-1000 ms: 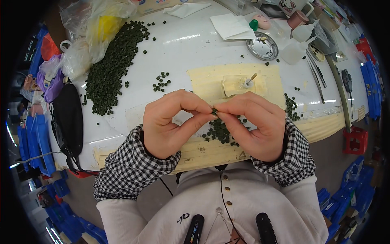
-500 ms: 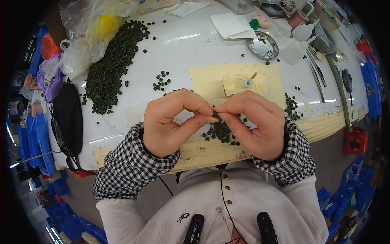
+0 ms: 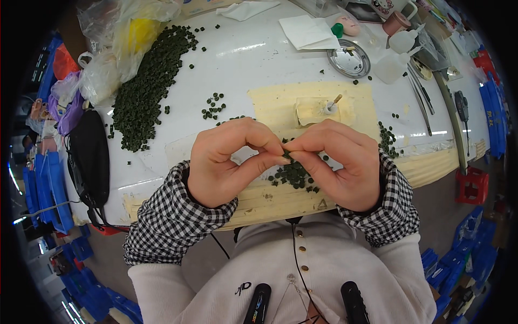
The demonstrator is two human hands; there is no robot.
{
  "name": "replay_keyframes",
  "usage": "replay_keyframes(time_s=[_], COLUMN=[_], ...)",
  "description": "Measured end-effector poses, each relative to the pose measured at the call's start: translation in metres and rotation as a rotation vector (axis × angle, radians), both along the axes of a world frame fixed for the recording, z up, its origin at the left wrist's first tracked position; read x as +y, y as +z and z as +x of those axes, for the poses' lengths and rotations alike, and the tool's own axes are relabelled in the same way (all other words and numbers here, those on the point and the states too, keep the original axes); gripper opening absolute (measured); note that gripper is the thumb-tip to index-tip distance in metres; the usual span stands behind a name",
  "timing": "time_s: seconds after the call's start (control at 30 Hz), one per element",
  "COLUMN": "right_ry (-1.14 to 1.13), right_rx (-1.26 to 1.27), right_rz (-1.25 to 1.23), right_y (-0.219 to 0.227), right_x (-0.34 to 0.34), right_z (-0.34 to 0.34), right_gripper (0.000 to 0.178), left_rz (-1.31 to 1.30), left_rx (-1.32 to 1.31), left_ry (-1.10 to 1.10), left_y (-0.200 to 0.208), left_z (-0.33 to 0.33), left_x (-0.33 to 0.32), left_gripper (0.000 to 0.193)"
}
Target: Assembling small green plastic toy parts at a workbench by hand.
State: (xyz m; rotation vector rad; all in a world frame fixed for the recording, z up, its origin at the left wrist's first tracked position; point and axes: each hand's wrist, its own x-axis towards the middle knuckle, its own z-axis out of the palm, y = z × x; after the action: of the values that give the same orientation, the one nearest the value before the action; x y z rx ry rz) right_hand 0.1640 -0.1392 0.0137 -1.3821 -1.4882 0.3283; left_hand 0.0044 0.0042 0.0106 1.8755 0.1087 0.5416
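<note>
My left hand and my right hand meet fingertip to fingertip over the near edge of the table. Both are closed in a pinch on one small dark green piece, mostly covered by the fingers. Below the fingertips lies a loose cluster of small dark green pieces, partly hidden by my right thumb. Just beyond my right hand, a block wrapped in pale yellow tape carries a small white pot with a thin stick standing in it.
A big heap of dark green pieces covers the left of the table. Plastic bags and a black pouch sit beside it. To the right are a round metal dish, tweezers, squeeze bottles and a screwdriver.
</note>
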Motion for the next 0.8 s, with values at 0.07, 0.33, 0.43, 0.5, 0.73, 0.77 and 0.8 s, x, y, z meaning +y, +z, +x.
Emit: replay_keyframes(time_s=[0.07, 0.33, 0.43, 0.5, 0.73, 0.77, 0.8], right_ry=[0.000, -0.003, -0.004, -0.008, 0.008, 0.004, 0.001], right_rx=[-0.005, -0.017, -0.029, -0.028, -0.046, -0.050, -0.053], right_rz=[0.005, 0.029, 0.043, 0.048, 0.068, 0.072, 0.076], right_y=[-0.0001, -0.0009, -0.0018, -0.0023, -0.0026, -0.0026, -0.0028], right_x=[0.0001, 0.0009, 0.0013, 0.0014, 0.0009, 0.0008, 0.0010], right_z=[0.0000, -0.0005, -0.0006, -0.0014, 0.0000, 0.0000, -0.0002], right_gripper=[0.013, 0.016, 0.016, 0.016, 0.016, 0.015, 0.015], left_rz=[0.003, -0.085, -0.086, -0.077, -0.095, -0.103, -0.118], left_rx=[-0.004, -0.024, -0.024, -0.022, -0.007, -0.006, -0.007], left_ry=[0.002, -0.016, -0.033, -0.041, -0.043, -0.045, -0.041], left_y=[-0.0003, -0.0028, -0.0020, -0.0021, -0.0016, -0.0015, -0.0016], left_z=[0.0000, -0.0003, -0.0007, -0.0006, -0.0017, -0.0018, -0.0017], left_x=[-0.0003, -0.0016, -0.0009, -0.0003, -0.0020, -0.0023, -0.0026], left_gripper=[0.011, 0.012, 0.012, 0.011, 0.011, 0.011, 0.011])
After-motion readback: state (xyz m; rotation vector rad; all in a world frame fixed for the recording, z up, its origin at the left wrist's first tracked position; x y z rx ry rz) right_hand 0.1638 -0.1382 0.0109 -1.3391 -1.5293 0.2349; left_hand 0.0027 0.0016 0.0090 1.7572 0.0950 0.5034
